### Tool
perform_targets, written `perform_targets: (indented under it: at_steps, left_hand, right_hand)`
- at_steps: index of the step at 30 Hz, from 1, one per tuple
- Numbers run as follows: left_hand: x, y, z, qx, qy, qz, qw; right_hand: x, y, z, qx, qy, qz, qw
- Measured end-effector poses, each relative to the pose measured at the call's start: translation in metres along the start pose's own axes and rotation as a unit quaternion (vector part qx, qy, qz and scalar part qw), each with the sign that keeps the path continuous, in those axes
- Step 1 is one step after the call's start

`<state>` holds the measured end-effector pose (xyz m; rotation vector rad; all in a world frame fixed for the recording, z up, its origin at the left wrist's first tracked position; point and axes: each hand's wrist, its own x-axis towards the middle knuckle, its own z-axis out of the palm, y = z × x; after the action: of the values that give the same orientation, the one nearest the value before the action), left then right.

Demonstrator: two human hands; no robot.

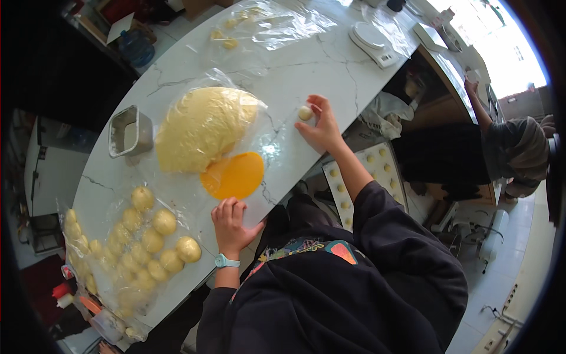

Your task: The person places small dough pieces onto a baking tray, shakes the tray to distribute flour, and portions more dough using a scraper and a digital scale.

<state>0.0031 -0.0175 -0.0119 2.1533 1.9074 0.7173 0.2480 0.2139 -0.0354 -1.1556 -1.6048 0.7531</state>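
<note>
My right hand (320, 127) is at the table's near edge, thumb and fingers curved round a small pale dough ball (305, 112). Flat on the marble tabletop rests my left hand (231, 225), its fingers stretched out and empty, with a pale blue watch on the wrist. Just beyond those fingertips lies a flat orange dough scraper (239, 175). A large mound of yellow dough (203, 127) under clear plastic sits behind the scraper and touches or nearly touches it. Several round dough balls (152, 241), partly covered by plastic film, are grouped to the left.
A metal loaf tin (130, 133) stands left of the mound. A white kitchen scale (374, 44) is at the far right, and more plastic with dough pieces (230, 42) lies at the back. Below on the right is a tray of small balls (370, 174). Another person (507, 147) stands at a side counter.
</note>
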Motion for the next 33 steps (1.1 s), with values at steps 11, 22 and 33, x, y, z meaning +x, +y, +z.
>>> perform_targets:
  at_steps: [11,22,33]
  left_hand:
    - [0.028,0.058,0.048,0.079,0.002,0.050,0.996]
    - [0.036,0.107,0.132,0.177,0.038,0.160,0.970]
    - [0.052,0.136,0.193,0.184,-0.046,0.272,0.943]
  right_hand:
    - [-0.041,0.032,-0.160,0.397,-0.017,0.164,0.903]
    - [-0.466,0.273,-0.411,0.173,0.452,0.596,0.641]
    - [-0.529,0.360,-0.505,-0.211,0.513,0.568,0.608]
